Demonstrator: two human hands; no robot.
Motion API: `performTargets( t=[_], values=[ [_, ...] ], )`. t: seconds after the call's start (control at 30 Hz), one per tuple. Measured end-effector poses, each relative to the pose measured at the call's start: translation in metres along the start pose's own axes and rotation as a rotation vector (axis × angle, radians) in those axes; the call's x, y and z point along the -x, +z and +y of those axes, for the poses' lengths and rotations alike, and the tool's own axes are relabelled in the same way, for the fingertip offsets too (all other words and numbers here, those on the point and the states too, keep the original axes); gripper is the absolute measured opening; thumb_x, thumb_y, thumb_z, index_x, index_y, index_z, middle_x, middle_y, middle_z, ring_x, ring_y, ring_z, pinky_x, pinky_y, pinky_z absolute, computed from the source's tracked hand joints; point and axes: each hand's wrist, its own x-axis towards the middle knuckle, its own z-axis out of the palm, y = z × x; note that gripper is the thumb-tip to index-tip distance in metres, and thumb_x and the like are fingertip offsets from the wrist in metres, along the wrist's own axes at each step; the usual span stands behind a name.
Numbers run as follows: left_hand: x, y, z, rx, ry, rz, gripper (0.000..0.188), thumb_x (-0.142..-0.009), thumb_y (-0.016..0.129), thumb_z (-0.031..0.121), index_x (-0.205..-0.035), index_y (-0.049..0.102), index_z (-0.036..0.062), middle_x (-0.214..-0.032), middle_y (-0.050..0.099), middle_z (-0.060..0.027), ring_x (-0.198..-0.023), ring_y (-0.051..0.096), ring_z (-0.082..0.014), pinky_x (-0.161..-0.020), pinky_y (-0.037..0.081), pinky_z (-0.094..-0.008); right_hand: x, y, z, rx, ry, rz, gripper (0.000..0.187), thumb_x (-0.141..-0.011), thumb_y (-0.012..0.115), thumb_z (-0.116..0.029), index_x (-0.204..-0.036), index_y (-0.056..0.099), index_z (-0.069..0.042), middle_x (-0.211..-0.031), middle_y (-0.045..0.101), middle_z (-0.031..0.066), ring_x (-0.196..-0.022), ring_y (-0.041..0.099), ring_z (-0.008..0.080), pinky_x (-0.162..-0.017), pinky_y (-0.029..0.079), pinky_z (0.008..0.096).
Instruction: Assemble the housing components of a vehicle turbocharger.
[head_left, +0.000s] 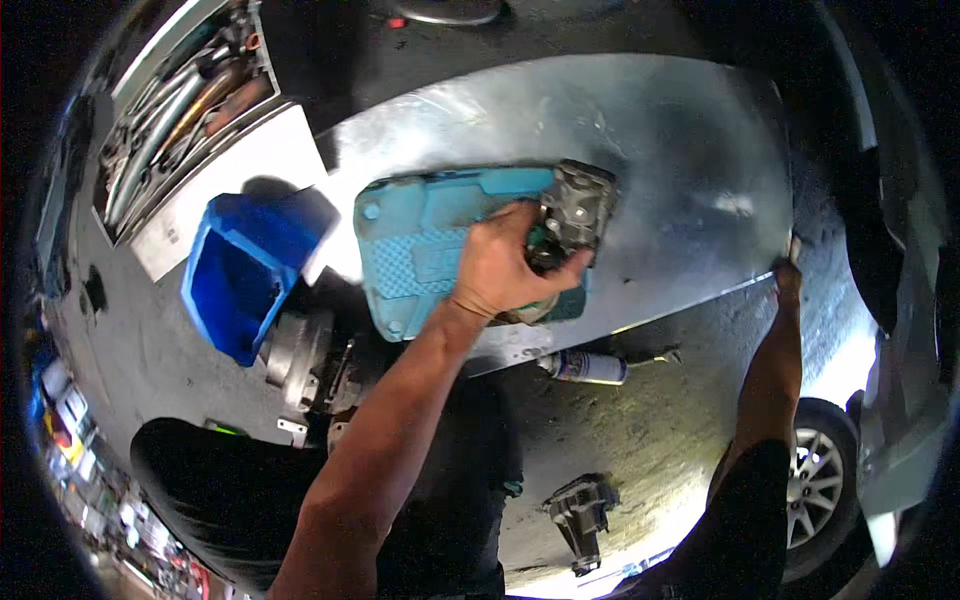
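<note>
Head view: grey metal part (pixel 575 210) is gripped by left hand (pixel 505 265) over teal pad (pixel 430 245); right hand (pixel 788 275) clutches sheet edge (pixel 700 290); the part could slip and drop.

A car repair workshop: tool tray (pixel 190 105), car wheel (pixel 815 480), engine parts (pixel 310 360) on oily floor (pixel 640 430).

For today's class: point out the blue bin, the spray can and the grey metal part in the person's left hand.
blue bin (pixel 245 270), head view, inner wall.
spray can (pixel 590 368), head view, middle of its body.
grey metal part (pixel 580 205), head view, its top face.
</note>
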Motion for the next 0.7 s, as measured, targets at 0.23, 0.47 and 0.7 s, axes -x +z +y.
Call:
performTargets(
  t=[0.23,0.47,0.7],
  values=[
    [-0.003,-0.004,0.007,0.022,0.003,0.049,0.049,-0.067,0.082,0.037,-0.091,0.064,-0.0015,-0.080,0.067,-0.0180,-0.073,0.068,-0.0342,-0.068,0.055,-0.0391,0.132,0.012,-0.010,0.085,0.194,0.598,0.050,-0.092,0.046,-0.047,-0.077,0.068,-0.004,-0.074,0.066,0.0199,-0.066,0.062,0.0413,-0.059,0.045,0.0512],
    [0.005,-0.005,0.009,0.012,-0.049,0.034,0.056,-0.069,0.078,0.046,-0.094,0.066,-0.0031,-0.082,0.068,-0.0220,-0.076,0.069,-0.0362,-0.071,0.055,-0.0430,0.331,-0.004,-0.143,-0.664,0.270,0.647,0.056,-0.099,0.047,-0.046,-0.116,0.063,0.005,-0.105,0.067,0.0222,-0.091,0.065,0.0278,-0.078,0.052,0.0400],
    [0.005,-0.049,0.046,0.432,-0.469,-0.027,0.060,-0.080,0.065,0.051,-0.080,0.066,-0.0093,-0.077,0.068,-0.0221,-0.072,0.067,-0.0305,-0.075,0.051,-0.0402,0.539,-0.050,-0.310,-1.029,0.049,0.275,0.049,-0.102,0.046,-0.035,-0.124,0.055,0.009,-0.115,0.063,0.0177,-0.100,0.060,0.0231,-0.088,0.048,0.0352]
  ],
)
